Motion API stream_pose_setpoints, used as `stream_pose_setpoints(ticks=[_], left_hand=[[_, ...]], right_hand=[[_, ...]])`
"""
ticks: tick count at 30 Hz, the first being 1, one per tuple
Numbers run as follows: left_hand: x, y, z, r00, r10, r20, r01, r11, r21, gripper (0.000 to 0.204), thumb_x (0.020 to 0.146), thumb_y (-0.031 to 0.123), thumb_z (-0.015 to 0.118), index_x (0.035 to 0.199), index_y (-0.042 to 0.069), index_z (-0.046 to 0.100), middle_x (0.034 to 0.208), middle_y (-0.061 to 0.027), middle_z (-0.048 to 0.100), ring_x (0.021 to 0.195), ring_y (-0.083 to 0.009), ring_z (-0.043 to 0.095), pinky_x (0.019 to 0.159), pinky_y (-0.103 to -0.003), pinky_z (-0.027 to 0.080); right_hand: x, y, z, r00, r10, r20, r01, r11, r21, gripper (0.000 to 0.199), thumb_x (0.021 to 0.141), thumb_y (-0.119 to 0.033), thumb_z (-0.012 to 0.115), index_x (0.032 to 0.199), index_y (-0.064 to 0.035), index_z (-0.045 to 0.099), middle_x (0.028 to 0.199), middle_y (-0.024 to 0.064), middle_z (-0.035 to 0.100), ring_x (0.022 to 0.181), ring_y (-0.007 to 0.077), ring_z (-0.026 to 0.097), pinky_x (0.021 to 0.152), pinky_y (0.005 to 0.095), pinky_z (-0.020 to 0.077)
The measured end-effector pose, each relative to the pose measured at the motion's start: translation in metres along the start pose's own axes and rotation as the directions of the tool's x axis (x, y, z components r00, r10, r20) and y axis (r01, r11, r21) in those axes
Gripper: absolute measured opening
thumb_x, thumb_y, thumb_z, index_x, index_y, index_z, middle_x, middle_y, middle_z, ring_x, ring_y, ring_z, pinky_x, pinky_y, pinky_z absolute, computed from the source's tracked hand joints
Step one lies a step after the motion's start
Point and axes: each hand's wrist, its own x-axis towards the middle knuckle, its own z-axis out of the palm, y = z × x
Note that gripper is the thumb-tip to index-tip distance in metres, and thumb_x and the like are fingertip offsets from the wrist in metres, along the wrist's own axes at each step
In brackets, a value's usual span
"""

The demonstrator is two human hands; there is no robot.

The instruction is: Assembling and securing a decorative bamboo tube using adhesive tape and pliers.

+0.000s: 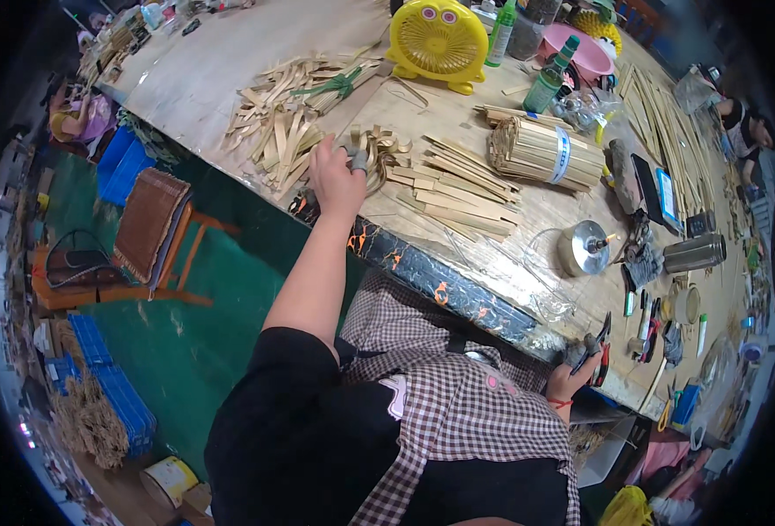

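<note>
At the table's near left edge, my left hand [339, 180] reaches with fingers apart, a grey cover on its thumb. It is beside curled straw-coloured strips [377, 149] and a loose heap of flat strips [278, 131]. To its right lie flat, straight strips [470, 188]. My right hand [571, 373] is at the table's front edge on the right, closed around a dark pliers-like tool [605, 328] with its tips pointing up. Grey covers sit on its fingertips too. A red-handled tool [604, 365] is right beside it. Part of the right hand's grip is hidden.
A metal spirit lamp [583, 250] burns with a small flame. Behind it stand a banded strip bundle [545, 153], green bottles [552, 74] and a yellow fan [437, 44]. A phone [666, 195] and metal flask [696, 253] lie right. A chair [151, 232] stands left.
</note>
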Motion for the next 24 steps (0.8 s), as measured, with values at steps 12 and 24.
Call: stream_pose_setpoints(ticks=[12, 24], left_hand=[[-0.029, -0.011, -0.003, 0.998, 0.061, -0.008, -0.062, 0.979, -0.195, 0.028, 0.083, 0.006, 0.059, 0.107, -0.008, 0.057, 0.129, -0.0272, 0.053, 0.117, -0.0454, 0.050, 0.101, -0.049, 0.039], [-0.028, 0.007, -0.011, 0.997, 0.010, 0.071, 0.013, 0.948, -0.317, 0.054, 0.097, 0.019, 0.055, 0.138, -0.011, 0.039, 0.138, -0.0300, 0.045, 0.132, -0.0401, 0.041, 0.111, -0.044, 0.031]], right_hand=[[0.002, 0.001, 0.000, 0.994, -0.112, -0.001, 0.108, 0.960, -0.258, 0.030, 0.089, -0.002, 0.047, 0.117, 0.0046, 0.055, 0.116, 0.0224, 0.056, 0.109, 0.0382, 0.053, 0.100, 0.0417, 0.0388], [0.014, -0.029, 0.003, 0.994, 0.089, -0.061, -0.106, 0.912, -0.396, 0.043, 0.072, -0.003, 0.063, 0.114, 0.0008, 0.054, 0.111, 0.0231, 0.053, 0.104, 0.0435, 0.052, 0.091, 0.0444, 0.0446]])
